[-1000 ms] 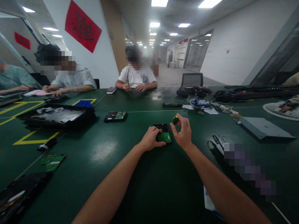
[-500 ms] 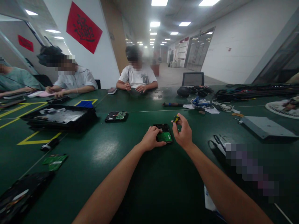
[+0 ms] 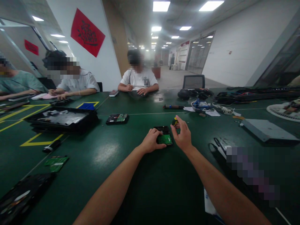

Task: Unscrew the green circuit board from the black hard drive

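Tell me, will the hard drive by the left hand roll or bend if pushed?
The hard drive would probably slide, not roll: it's flat. Its boxy casing looks rigid, so bending seems unlikely. Its exposed circuit board may be fragile.

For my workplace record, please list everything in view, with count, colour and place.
centre drive: 1, black-green, centre
second drive: 1, black-green, left of centre
tool handle: 1, yellow-black, beside centre drive
dark device: 1, black, lower left
loose board: count unclear, green, left
tray: at least 1, black, left
metal case: 1, grey, right
brown tool: 1, brown, beyond centre drive
cables: many, mixed, far right
round grille: 1, white, right edge
blue bundle: 1, blue, right
table: 1, green, underneath
people: 3, white-green shirts, beyond
red signs: 2, red, walls
ceiling lights: many, white, above
left hand: 1, bare, on centre drive
right hand: 1, bare, holding tool handle
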Tool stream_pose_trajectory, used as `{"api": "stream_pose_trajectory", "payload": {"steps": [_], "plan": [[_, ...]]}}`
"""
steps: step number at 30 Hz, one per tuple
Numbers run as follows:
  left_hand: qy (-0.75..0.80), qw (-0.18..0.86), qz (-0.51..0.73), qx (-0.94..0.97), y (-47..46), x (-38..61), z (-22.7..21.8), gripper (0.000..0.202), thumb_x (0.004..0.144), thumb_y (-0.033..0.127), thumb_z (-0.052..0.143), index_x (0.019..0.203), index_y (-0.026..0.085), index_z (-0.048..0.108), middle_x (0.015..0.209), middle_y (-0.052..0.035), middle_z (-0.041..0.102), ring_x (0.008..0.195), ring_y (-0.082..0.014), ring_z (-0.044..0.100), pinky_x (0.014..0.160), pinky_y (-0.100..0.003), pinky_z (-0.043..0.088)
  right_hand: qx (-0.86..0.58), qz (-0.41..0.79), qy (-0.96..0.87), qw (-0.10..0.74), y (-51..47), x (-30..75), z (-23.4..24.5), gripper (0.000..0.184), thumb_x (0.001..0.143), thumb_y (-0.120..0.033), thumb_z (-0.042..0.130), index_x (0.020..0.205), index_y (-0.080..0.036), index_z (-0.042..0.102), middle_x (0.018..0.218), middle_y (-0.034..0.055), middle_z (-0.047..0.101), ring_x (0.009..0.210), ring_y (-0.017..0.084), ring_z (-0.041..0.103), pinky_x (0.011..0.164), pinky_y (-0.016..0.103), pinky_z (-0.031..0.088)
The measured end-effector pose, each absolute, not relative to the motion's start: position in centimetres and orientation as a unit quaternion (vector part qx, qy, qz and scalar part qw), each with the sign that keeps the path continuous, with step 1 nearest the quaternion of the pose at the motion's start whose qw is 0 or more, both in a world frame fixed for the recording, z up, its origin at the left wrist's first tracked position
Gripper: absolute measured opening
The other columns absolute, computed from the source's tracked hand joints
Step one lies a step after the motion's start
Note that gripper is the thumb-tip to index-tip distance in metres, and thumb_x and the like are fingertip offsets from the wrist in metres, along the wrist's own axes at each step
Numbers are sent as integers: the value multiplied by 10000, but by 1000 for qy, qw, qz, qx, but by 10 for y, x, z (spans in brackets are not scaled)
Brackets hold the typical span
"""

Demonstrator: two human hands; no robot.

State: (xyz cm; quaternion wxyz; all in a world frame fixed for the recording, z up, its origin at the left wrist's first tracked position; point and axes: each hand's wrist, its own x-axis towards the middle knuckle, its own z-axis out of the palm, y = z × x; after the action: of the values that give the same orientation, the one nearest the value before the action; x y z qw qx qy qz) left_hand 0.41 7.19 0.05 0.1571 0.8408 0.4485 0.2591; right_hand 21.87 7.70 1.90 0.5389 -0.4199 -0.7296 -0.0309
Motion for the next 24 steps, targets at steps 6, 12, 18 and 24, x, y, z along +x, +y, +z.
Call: {"api": "stream_pose_trajectory", "payload": {"steps": [6, 12, 18, 24], "plan": [[447, 148, 262, 843, 71, 5, 0, 636, 686, 544, 821, 1191, 209, 630, 1125, -91, 561, 1074, -303, 512, 931, -449, 491, -407, -28, -734, 543, 78, 219, 17, 563, 975, -281, 550, 1510, -268, 374, 1281, 114, 613, 1019, 237, 668, 934, 450, 576], [445, 150, 265, 842, 72, 4, -2, 645, 680, 551, 821, 1196, 214, 631, 1136, -91, 557, 1082, -308, 508, 926, -450, 493, -428, -36, -727, 535, 76, 219, 18, 577, 959, -316, 586, 1501, -276, 394, 1223, 107, 625, 947, 227, 691, 792, 398, 621], [450, 153, 259, 841, 73, 3, -2, 657, 676, 544, 828, 1209, 216, 626, 1166, -96, 555, 1096, -311, 508, 927, -456, 491, -414, -52, -730, 541, 76, 220, 17, 589, 954, -298, 591, 1505, -258, 386, 1250, 113, 628, 988, 231, 683, 900, 439, 600], [444, 147, 264, 844, 73, 2, -2, 665, 673, 556, 829, 1207, 212, 632, 1159, -109, 554, 1111, -324, 506, 937, -466, 490, -410, -53, -733, 541, 77, 221, 16, 598, 947, -311, 606, 1502, -273, 388, 1253, 112, 620, 938, 225, 683, 858, 435, 613]]}}
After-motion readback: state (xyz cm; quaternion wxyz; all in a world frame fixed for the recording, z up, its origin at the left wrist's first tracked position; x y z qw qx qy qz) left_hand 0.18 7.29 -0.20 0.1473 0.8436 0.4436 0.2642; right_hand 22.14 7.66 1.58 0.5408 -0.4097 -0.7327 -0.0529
